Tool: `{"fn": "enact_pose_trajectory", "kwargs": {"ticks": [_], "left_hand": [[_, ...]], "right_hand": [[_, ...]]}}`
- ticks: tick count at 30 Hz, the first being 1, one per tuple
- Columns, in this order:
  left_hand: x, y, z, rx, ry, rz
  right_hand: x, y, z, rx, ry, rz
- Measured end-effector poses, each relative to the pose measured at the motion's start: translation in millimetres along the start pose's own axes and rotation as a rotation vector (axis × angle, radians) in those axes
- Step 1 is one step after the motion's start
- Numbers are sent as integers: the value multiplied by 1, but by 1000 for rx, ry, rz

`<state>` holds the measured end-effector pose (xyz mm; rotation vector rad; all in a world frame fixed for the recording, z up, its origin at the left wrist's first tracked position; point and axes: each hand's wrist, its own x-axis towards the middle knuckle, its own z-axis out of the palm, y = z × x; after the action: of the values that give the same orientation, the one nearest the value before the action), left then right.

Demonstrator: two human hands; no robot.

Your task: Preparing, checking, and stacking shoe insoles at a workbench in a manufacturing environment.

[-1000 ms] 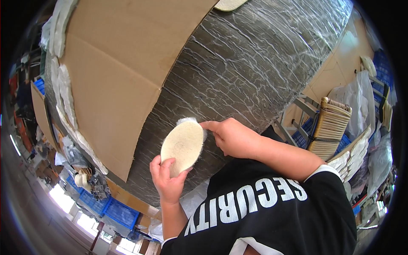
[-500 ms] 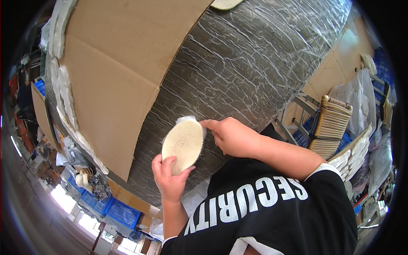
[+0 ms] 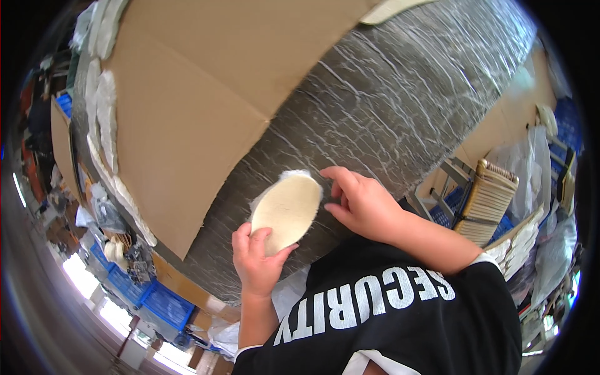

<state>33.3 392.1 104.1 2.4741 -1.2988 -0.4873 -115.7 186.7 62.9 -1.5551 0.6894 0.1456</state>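
A cream insole (image 3: 289, 209), oval in shape with white fluff along its upper and left edges, is tilted up above the plastic-covered table. My left hand (image 3: 255, 253) grips its lower end, with fingers at the left and the thumb at the right. Just off the insole's upper right edge is my right hand (image 3: 359, 203), its index finger stretched out and its thumb apart. No object shows between the right fingers, though some are partly hidden.
A large cardboard sheet (image 3: 181, 112) covers the table's left part, over wrinkled clear plastic (image 3: 375, 112). Another cream piece (image 3: 394, 9) lies at the far edge. White fluffy pieces (image 3: 107, 119) line the left side. To the right stands a woven chair back (image 3: 487, 200); blue crates (image 3: 165, 304) stand lower left.
My right index finger has come away from the insole's edge. My left hand and the insole have shifted slightly right in view. The table and cardboard also appear shifted, as the view has turned.
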Motion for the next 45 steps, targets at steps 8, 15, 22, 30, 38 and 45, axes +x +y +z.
{"fn": "enact_pose_trajectory", "kwargs": {"ticks": [8,15,22,30,38,45], "left_hand": [[4,2,-4,17,-78,71],[14,-4,-17,-183,-107,18],[19,-19,-24,-490,-84,-289],[25,-26,-15,-460,-70,-296],[30,-30,-6,-489,-79,-370],[32,-27,-3,-474,-74,-392]], "right_hand": [[25,-17,6,-510,-170,-561],[36,-21,10,-586,-173,-521],[36,-19,9,-575,-167,-521],[39,-23,9,-619,-183,-519],[39,-25,9,-648,-187,-498],[33,-38,14,-814,-185,-431]]}}
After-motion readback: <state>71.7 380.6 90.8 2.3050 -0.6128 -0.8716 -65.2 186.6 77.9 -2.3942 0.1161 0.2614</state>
